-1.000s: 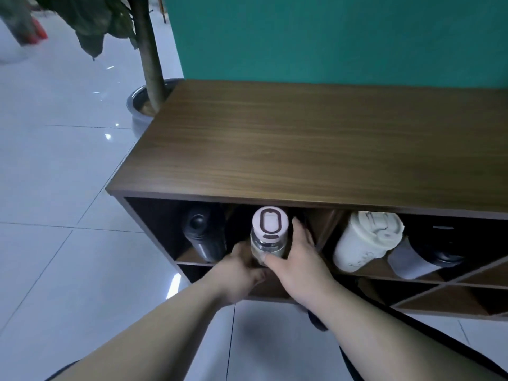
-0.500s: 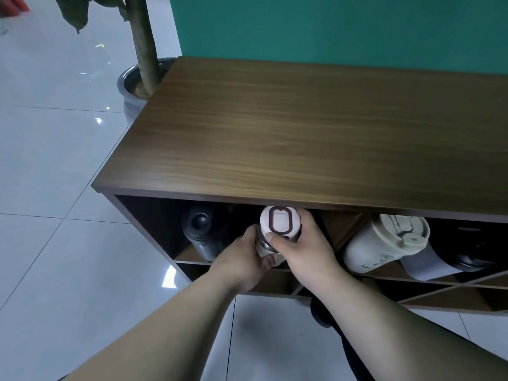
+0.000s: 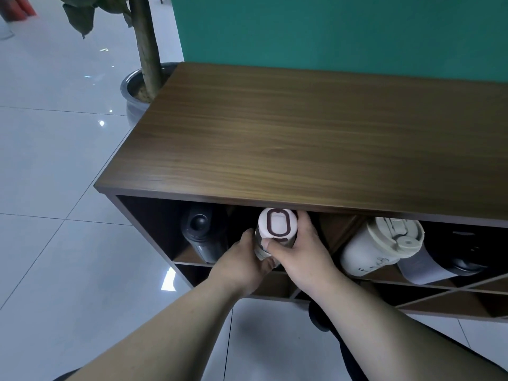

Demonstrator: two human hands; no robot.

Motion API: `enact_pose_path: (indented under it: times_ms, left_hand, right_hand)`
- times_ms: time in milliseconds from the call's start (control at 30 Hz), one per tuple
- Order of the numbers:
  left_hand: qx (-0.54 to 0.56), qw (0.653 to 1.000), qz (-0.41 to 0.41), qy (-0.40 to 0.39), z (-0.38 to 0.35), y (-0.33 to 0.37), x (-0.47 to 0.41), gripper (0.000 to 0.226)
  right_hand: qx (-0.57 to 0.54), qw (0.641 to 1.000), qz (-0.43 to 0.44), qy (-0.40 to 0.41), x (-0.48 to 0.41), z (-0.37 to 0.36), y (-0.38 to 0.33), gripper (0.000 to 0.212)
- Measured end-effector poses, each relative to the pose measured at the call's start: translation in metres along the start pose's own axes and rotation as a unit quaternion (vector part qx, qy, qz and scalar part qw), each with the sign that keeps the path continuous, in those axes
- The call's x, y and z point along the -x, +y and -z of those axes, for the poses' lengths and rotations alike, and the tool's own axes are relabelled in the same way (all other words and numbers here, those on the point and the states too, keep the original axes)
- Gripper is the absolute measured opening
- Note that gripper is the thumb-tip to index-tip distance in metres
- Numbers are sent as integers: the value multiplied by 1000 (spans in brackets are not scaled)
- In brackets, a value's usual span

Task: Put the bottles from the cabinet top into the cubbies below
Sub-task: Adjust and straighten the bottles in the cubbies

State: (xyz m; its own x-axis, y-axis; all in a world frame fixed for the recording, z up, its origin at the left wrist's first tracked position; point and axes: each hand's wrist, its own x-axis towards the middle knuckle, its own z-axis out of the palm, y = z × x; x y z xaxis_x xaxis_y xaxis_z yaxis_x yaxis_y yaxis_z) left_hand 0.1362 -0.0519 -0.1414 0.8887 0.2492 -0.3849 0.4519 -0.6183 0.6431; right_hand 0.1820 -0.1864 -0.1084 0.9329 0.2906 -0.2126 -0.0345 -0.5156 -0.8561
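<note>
A steel bottle with a white cap (image 3: 277, 225) lies with its cap toward me in the second cubby from the left, just under the cabinet top (image 3: 302, 138). My left hand (image 3: 243, 264) cups its lower left side. My right hand (image 3: 298, 253) wraps its right side, thumb on the cap's front edge. A black bottle (image 3: 202, 235) lies in the leftmost cubby. To the right rest a cream tumbler (image 3: 380, 244) and a dark bottle with a grey sleeve (image 3: 439, 261). No bottles stand on the cabinet top.
A potted plant (image 3: 143, 86) stands at the cabinet's left end against the green wall (image 3: 330, 31). White tiled floor (image 3: 55, 188) spreads to the left. Diagonal dividers (image 3: 428, 292) form lower cubbies at the right.
The white-capped bottle has slid a little deeper into its cubby under the cabinet top, with both hands following it. The camera view has shifted slightly.
</note>
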Motion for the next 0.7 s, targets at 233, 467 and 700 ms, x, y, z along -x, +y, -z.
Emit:
enact_pose_path:
  times_ms: [233, 467, 700]
  left_hand:
    - [-76, 989, -77, -97, 18, -2, 29, 44]
    - [7, 983, 178, 45, 45, -54, 42, 58]
    - [75, 976, 145, 146, 60, -66, 32, 73]
  right_hand:
    - [171, 963, 209, -13, 32, -18, -43, 77]
    - [51, 989, 117, -70, 13, -72, -68, 82]
    - [32, 996, 29, -77, -5, -90, -64, 88]
